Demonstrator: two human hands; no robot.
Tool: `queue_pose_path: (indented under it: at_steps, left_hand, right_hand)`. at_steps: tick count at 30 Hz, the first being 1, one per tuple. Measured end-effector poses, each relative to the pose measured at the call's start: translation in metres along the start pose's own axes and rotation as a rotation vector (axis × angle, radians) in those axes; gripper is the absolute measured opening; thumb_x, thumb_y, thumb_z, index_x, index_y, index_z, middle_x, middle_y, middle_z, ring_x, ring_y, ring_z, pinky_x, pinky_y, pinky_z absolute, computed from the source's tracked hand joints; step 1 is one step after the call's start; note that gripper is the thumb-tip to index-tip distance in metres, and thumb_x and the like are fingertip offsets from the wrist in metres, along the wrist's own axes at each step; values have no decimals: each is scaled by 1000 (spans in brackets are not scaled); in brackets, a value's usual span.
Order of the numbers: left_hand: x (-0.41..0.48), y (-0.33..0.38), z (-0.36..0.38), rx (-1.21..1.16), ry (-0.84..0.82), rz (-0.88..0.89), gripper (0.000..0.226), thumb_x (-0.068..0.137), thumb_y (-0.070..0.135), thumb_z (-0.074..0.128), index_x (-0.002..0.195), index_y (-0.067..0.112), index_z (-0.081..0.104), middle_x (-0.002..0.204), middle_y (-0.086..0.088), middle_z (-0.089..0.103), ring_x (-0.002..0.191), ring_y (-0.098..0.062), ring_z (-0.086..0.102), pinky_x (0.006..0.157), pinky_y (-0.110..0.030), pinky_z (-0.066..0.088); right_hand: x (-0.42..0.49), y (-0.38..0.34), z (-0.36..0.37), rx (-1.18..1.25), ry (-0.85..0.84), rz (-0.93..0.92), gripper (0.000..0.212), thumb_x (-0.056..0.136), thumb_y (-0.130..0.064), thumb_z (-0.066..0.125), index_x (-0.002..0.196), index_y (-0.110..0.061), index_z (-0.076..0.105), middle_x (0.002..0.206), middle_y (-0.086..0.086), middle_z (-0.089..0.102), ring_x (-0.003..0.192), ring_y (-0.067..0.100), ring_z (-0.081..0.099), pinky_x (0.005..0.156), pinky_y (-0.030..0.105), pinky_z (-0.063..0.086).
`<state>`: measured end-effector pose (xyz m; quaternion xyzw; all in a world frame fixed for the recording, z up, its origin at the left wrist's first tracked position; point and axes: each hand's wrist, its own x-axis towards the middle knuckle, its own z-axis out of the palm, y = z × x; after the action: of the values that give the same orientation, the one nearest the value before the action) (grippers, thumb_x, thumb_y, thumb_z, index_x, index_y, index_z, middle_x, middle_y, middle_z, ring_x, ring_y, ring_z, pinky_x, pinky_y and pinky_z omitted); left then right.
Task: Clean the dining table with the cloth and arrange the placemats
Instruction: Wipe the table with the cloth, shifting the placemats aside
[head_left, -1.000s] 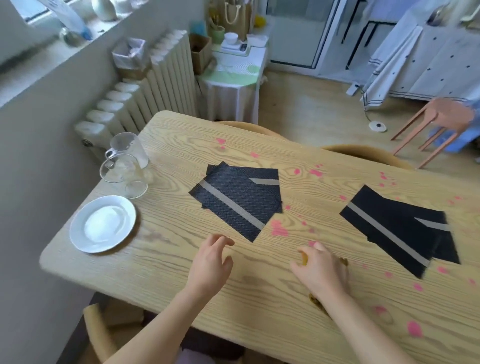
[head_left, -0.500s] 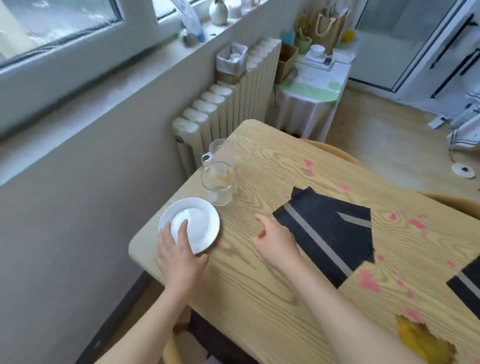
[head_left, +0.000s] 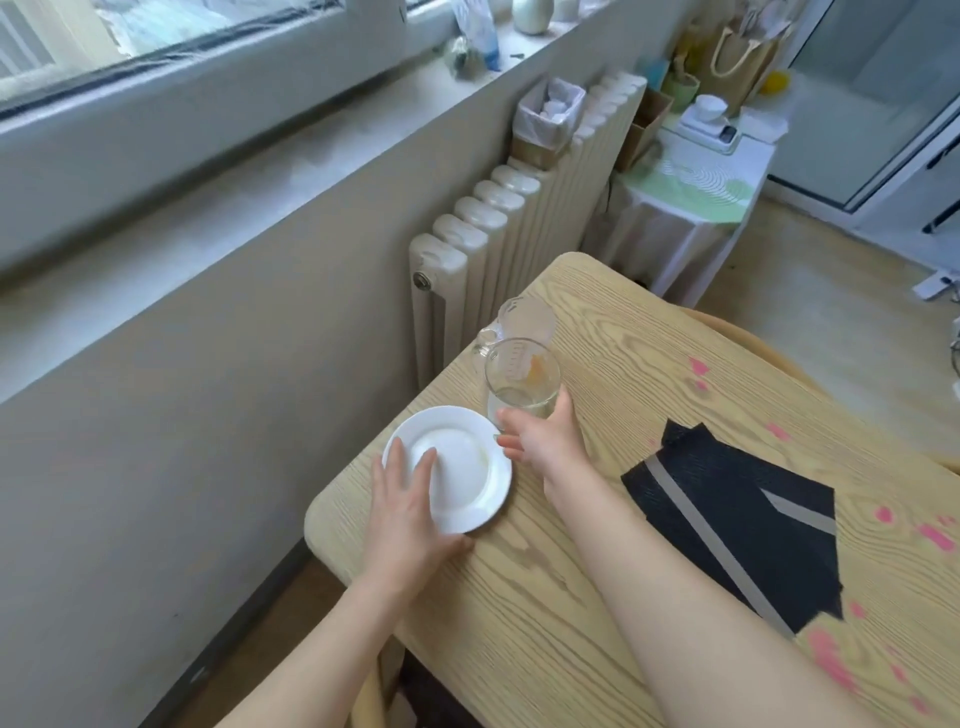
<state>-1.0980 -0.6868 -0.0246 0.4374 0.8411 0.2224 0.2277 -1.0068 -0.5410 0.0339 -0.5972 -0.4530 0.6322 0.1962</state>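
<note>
Head view: half a second ago the right hand (head_left: 545, 441) lay empty on the wooden surface (head_left: 597, 597); now it curls round the base of the clear glass mug (head_left: 522, 379) at mid-frame, while the left hand (head_left: 410, 514) stays spread flat on the glossy white round plate (head_left: 470, 467). Clearing the crockery probably comes before wiping. The dark woven placemats (head_left: 737, 525), overlapping and askew with grey stripes, lie right of centre. Pink smears (head_left: 831, 660) dot the grain at lower right, and the cloth is out of frame.
</note>
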Motion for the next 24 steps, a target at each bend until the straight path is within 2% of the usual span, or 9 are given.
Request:
queue_pose_path:
  at_steps: [6,11,13,16,18,20,22,24]
  left_hand:
    - [15,2,-9,2,-78,46,106,58,39,86,144,27,25,157,-1,-6,145,-27,-9,114,-36,20]
    - [26,2,-12,25,-106,71,111,54,40,86,146,27,25,157,-5,-1,145,-26,-7,116,-37,15]
    - [25,2,-12,94,-99,87,111,55,48,83,147,31,21,157,-4,-4,145,-25,-11,117,-42,8]
    - [20,9,-9,145,-4,226,100,63,58,73,146,34,22,159,-3,-3,146,-24,-13,116,-49,-1]
    - [18,27,-2,108,32,355,88,69,56,67,144,31,27,159,-4,4,147,-22,-6,116,-46,1]
    - [17,50,8,61,23,418,77,74,49,66,141,27,35,158,-4,11,147,-20,2,117,-45,10]
    - [14,72,19,12,4,447,69,76,39,68,138,24,41,155,-6,18,142,-21,16,115,-41,21]
    - [9,93,32,-17,-71,465,65,79,34,66,138,25,40,154,-5,21,137,-22,27,113,-33,26]
  right_hand:
    - [18,-9,7,49,37,34,83,80,-17,72,147,-26,24,118,11,62,74,21,72,67,31,57]
    - [22,-11,1,45,48,55,84,80,-8,67,149,-26,22,116,12,64,73,19,70,65,30,56]
    - [16,-10,-8,30,81,60,84,80,-2,64,150,-24,22,112,12,65,74,19,69,71,33,58]
    - [7,-2,-35,-100,163,26,66,79,-2,62,140,-20,43,96,6,69,82,22,69,83,39,57]
    - [-1,7,-62,-182,220,9,51,80,-5,61,127,-21,58,97,0,69,85,19,68,83,36,56]
    - [-9,17,-92,-266,290,-4,39,82,-7,61,117,-23,63,104,-4,68,89,15,64,76,28,51]
    - [-16,28,-123,-413,362,-32,35,83,-7,61,115,-23,64,111,-5,66,96,14,60,73,23,46]
    - [-24,42,-157,-594,429,-43,37,84,-8,63,119,-21,63,118,0,64,104,18,58,78,25,47]
